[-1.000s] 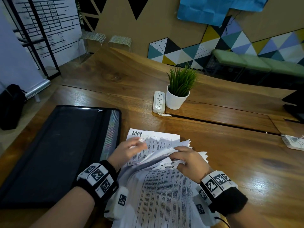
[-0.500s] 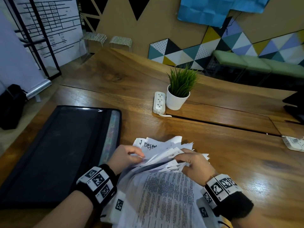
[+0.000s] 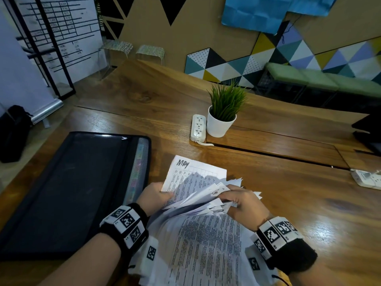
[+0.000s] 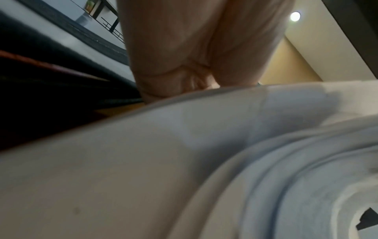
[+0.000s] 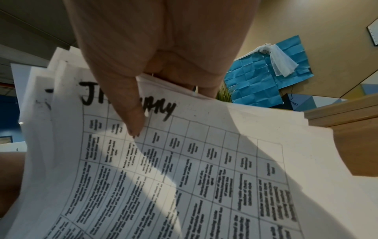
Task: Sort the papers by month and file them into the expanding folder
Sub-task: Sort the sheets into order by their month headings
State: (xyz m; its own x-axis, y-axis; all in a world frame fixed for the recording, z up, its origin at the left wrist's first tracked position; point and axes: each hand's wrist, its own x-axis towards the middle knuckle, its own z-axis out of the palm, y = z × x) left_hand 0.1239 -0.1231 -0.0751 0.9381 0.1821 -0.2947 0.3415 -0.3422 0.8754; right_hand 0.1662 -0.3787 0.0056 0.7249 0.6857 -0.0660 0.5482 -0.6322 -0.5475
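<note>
A stack of papers [image 3: 206,244] lies at the near edge of the wooden table [image 3: 288,193], its far ends lifted and fanned between both hands. The left hand [image 3: 154,196] grips the left edge of a sheet headed "MAY" [image 3: 195,172], fingers curled round it, and holds it raised toward the table's middle. The right hand [image 3: 241,203] pinches a sheaf of lifted corners; in the right wrist view its thumb [image 5: 131,116] presses on a gridded sheet [image 5: 184,177] whose heading is partly covered. The black expanding folder [image 3: 72,193] lies flat toward the near left corner, just beside the left hand, its coloured tabs [image 3: 138,168] along the side facing the papers. Bare wood lies open to the right of the stack and beyond it as far as the power strip [image 3: 198,127] and potted plant [image 3: 222,114] at mid-table. Half a second earlier a sheet with a different heading was on top; now the MAY sheet is uppermost, and the left hand has moved farther up its edge
</note>
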